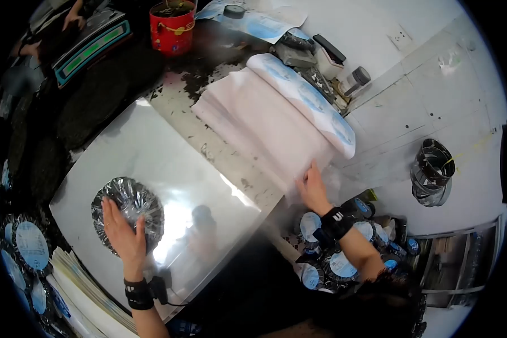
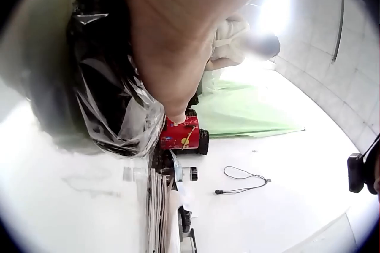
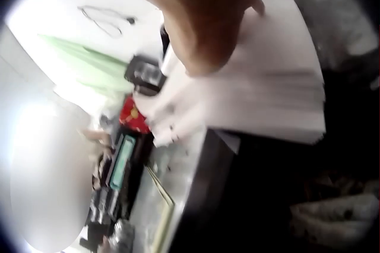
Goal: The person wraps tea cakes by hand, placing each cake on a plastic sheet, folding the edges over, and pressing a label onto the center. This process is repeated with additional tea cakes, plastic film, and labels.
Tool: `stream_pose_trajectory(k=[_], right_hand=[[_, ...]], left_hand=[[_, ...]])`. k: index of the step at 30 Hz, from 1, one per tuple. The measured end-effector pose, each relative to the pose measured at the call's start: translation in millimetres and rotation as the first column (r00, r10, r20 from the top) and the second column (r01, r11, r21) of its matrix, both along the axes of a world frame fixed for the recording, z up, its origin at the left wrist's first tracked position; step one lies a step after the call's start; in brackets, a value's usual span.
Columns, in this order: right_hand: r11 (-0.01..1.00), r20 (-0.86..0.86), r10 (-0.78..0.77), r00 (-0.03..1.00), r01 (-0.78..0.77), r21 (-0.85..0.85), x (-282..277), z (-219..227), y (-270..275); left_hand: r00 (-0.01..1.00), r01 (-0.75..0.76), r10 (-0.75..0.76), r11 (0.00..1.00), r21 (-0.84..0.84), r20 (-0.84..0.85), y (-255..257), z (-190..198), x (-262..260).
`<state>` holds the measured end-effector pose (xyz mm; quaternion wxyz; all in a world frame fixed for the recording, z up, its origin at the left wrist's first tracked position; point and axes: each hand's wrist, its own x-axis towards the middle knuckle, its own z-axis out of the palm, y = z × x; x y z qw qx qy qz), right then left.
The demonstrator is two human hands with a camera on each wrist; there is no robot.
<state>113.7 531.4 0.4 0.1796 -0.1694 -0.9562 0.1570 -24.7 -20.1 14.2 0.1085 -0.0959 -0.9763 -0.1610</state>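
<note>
On the shiny metal sheet [image 1: 208, 163] lies a dark round cake wrapped in clear crinkled plastic [image 1: 152, 197]. My left hand [image 1: 122, 236] rests on it with the fingers stretched out and the thumb apart. In the left wrist view the wrapped cake [image 2: 113, 87] shows close beside that hand. To the right, my right hand [image 1: 315, 192] touches the near end of a stack of thin pale paper sheets [image 1: 259, 115], index finger extended. The right wrist view has this hand [image 3: 205, 24] over the paper stack [image 3: 261, 99], slightly blurred.
Several wrapped cakes with blue round labels [image 1: 32, 245] stand at the left, more below my right arm [image 1: 343, 265]. Printed sheets [image 1: 304, 93] lie rolled along the paper stack. A red bucket [image 1: 172, 34] and a scale [image 1: 93, 53] stand at the back, where another person's hands show.
</note>
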Motion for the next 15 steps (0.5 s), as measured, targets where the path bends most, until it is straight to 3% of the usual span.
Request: stream_pose_trajectory(k=[1, 3, 5, 6, 8, 11, 14, 15], right_hand=[[0.992, -0.025, 0.054, 0.998, -0.056, -0.115, 7, -1, 1], [0.973, -0.122, -0.022, 0.992, 0.049, 0.225, -19, 49, 54], [0.921, -0.154, 0.037, 0.987, 0.025, 0.388, -46, 75, 131], [0.953, 0.027, 0.022, 0.999, -0.029, 0.3, -47, 78, 151], [0.99, 0.377, 0.058, 0.925, -0.103, 0.101, -63, 82, 174], [0.972, 0.568, 0.182, 0.802, -0.233, 0.018, -74, 109, 198], [0.887, 0.278, 0.407, 0.87, -0.303, -0.349, -70, 90, 233], [0.921, 0.218, 0.231, 0.948, -0.142, -0.362, -68, 82, 239]], left_hand=[[1.0, 0.0, 0.0, 1.0, 0.001, -0.003, 1, 1, -1], [1.0, 0.019, -0.019, 0.999, -0.032, -0.003, -3, 1, -3], [0.999, 0.041, -0.041, 0.999, -0.019, -0.007, -6, 1, -5], [0.999, 0.04, -0.04, 0.999, -0.005, -0.007, -5, 0, -3], [1.0, 0.028, -0.028, 1.0, -0.008, -0.005, -3, 6, -4], [1.0, 0.011, -0.011, 1.0, -0.006, -0.011, -2, 3, -2], [0.999, 0.022, -0.022, 1.0, -0.011, -0.034, -5, 0, -2], [0.999, 0.015, -0.016, 1.0, -0.011, -0.035, -6, -1, -1]])
